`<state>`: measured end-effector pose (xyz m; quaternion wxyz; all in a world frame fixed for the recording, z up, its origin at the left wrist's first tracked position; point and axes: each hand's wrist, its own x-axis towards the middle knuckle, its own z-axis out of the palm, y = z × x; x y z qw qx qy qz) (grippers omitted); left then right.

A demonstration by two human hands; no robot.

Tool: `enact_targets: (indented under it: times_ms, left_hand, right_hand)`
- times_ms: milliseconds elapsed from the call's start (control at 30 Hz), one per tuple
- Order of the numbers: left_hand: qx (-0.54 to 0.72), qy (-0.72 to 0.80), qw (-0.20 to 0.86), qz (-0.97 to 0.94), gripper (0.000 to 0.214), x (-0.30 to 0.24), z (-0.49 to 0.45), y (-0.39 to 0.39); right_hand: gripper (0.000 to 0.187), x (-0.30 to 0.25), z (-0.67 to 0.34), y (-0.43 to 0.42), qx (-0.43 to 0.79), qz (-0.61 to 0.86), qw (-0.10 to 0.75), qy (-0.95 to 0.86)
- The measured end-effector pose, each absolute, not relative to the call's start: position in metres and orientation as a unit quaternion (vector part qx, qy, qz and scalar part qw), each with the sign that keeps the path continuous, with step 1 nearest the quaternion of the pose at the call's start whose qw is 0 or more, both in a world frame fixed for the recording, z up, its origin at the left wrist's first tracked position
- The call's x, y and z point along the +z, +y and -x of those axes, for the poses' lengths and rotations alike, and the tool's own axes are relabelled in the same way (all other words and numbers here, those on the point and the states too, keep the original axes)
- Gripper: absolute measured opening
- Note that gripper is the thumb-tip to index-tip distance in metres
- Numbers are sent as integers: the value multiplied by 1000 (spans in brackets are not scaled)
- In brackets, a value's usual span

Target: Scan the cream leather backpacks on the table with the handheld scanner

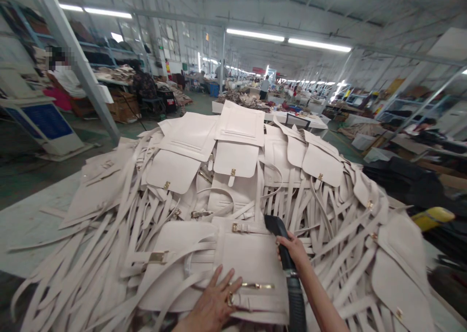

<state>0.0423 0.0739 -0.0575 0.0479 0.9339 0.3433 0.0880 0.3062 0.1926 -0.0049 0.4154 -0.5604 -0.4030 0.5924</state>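
My left hand (215, 300) lies flat with fingers spread on a cream leather bag panel (251, 261) that has a gold zipper pull and buckle straps. My right hand (294, 249) grips a black nozzle (277, 230) joined to a black ribbed hose (297, 303). The nozzle's mouth sits at the panel's upper right corner, near a gold buckle strap (248, 228). The panel rests on top of a big heap of matching cream bag pieces and straps (233, 176).
The heap covers a white table (25, 220). Dark material (404, 178) and a yellow object (432, 217) lie to the right. A person sits far left by shelving beyond a slanted steel post (80, 64). More tables and workers fill the factory hall behind.
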Motion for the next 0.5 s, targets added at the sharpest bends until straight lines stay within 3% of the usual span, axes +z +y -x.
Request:
enact_targets:
  times_ms: [133,300,500]
  left_hand:
    - [93,333,35,-938,31,-61,-44,64]
    - [129,335,5,-933,41,-58,-45,61]
    - [138,339,11,-931,47,-58,-45,61]
  right_hand:
    - [35,22,-302,184,600,547,395,-429]
    - [50,37,-251,145,660,461,273,-526]
    - [48,33,-173,165,653,438,232,-573]
